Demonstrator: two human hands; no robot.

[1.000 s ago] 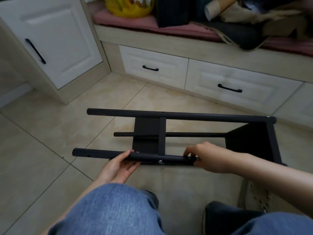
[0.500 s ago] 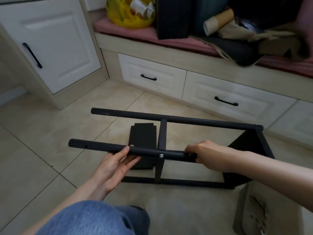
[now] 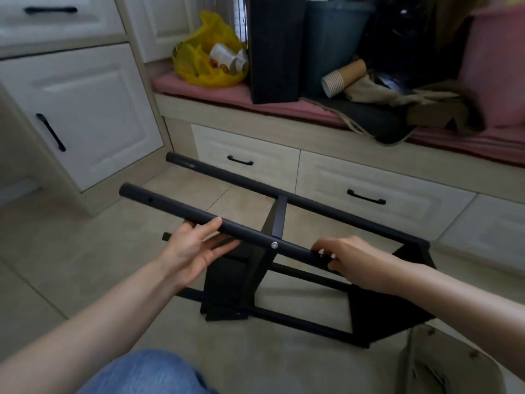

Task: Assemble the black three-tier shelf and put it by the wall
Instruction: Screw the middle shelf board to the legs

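The shelf frame [image 3: 279,220], two boards [image 3: 227,282] fitted, lies tilted on the floor [image 3: 85,265] before two drawers [image 3: 397,180], its pole [image 3: 247,233] resting on the left hand [image 3: 193,248]'s straight fingers and gripped by the right hand [image 3: 355,257]'s curled fingers.

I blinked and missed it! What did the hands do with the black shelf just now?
The shelf frame tipped up from lying flat on the floor, and its near pole was lifted. Neither hand let go. The left hand still supports that pole from below, and the right hand still grips it from above.
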